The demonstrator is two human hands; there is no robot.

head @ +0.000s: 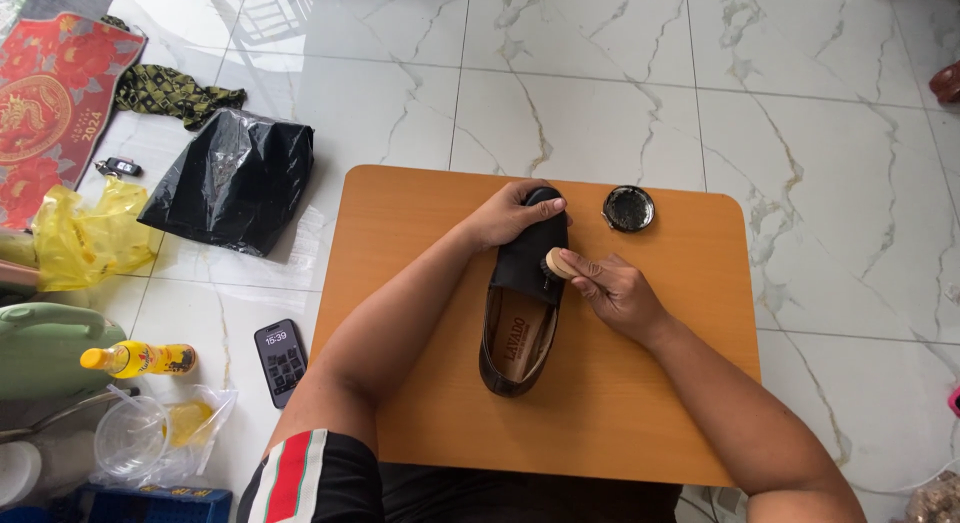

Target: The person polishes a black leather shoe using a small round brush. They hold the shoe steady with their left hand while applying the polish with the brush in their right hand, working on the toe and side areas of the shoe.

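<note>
A black slip-on shoe [522,313] lies lengthwise on a low orange wooden table [650,403], toe pointing away from me. My left hand [510,215] grips the toe of the shoe and holds it down. My right hand [612,293] holds a small wooden-handled brush [557,264], its bristles pressed against the right side of the shoe's upper. An open round tin of black polish [628,208] sits on the table just beyond my right hand.
On the white marble floor to the left lie a black plastic bag [235,178], a phone [281,360], a yellow bag [85,233], a yellow bottle [140,359], a clear cup [130,435], keys [118,167] and a red mat [50,103].
</note>
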